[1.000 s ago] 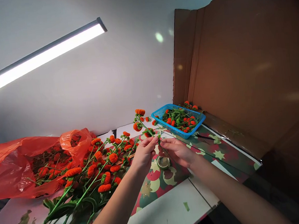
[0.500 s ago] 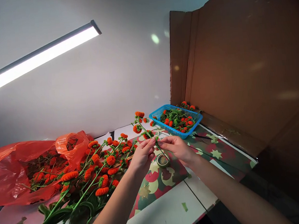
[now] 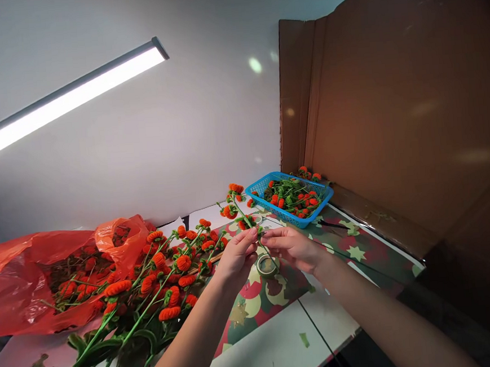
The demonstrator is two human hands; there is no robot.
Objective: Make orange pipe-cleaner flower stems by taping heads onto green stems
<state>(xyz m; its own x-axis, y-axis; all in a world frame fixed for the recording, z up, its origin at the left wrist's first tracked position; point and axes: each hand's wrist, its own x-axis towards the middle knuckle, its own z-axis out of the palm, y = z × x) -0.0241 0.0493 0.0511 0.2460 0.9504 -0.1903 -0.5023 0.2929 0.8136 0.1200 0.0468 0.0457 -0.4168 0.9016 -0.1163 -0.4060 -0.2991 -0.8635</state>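
An artificial flower stem with fuzzy orange heads and green parts stands tilted in my left hand, whose thumb and finger pinch it near its lower part. My right hand is closed at the same spot, its fingertips pinched against the stem; whatever small piece lies between them is too small to make out. Just below the hands a roll of green tape sits on the patterned sheet. The stem's thin lower end runs down in front of the roll.
Left of my hands lies a pile of finished-looking orange flower stems, beside a red plastic bag holding more. A blue basket with flower pieces stands at the back. Cardboard walls the right side. A green scrap lies in front.
The flower stem has shifted slightly to the right and turned a little in my fingers. My right fingertips have curled closer together. The whole view has moved slightly.
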